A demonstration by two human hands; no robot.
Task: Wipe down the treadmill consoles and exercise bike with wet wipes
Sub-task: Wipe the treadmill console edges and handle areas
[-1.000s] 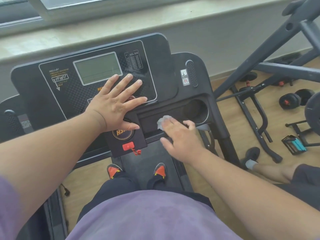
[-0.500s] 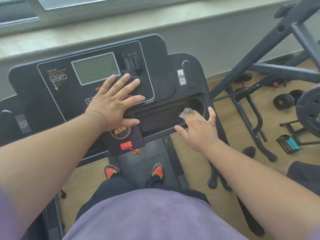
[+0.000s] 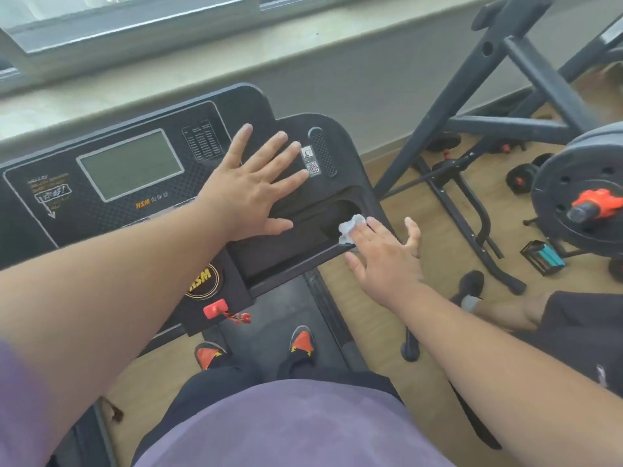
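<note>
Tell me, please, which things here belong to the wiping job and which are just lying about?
In the job:
treadmill console
wet wipe, pressed under the right hand
left hand, flat on the console

Lying about:
weight plate
dumbbell
black frame

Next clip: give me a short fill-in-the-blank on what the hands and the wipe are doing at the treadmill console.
1. The left hand rests flat on the treadmill console with its fingers ____.
2. The right hand presses a crumpled ____ wipe against the console's tray.
3. The clip below the round logo is ____ in colour.

Missing words: spread; white; red
</note>
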